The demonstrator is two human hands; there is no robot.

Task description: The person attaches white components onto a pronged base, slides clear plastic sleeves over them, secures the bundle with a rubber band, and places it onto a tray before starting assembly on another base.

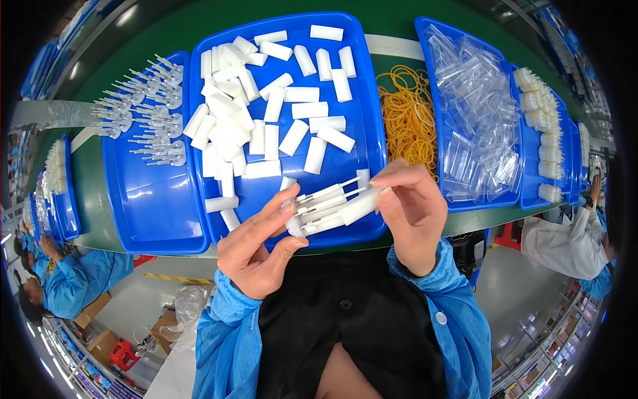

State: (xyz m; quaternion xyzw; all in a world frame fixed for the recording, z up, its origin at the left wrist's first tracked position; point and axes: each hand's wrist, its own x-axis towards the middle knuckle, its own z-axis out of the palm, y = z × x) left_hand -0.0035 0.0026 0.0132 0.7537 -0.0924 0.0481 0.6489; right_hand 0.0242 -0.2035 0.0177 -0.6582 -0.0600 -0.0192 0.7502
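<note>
My left grip (258, 247) pinches a white pronged holder (322, 204); my right grip (419, 216) pinches a white cylinder (359, 207) at its prongs; yellow rubber bands (407, 126) lie at one o'clock.

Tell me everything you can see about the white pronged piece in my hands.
The white pronged piece looks like plastic: several slender rods, thicker near a rounded base and ending in thin tips. It lies roughly sideways above the near part of the large blue tray, tips pointing right and slightly up. The left hand holds its base end. The right hand pinches a white tube at the nearer rods; how far that is fitted is unclear.
</note>
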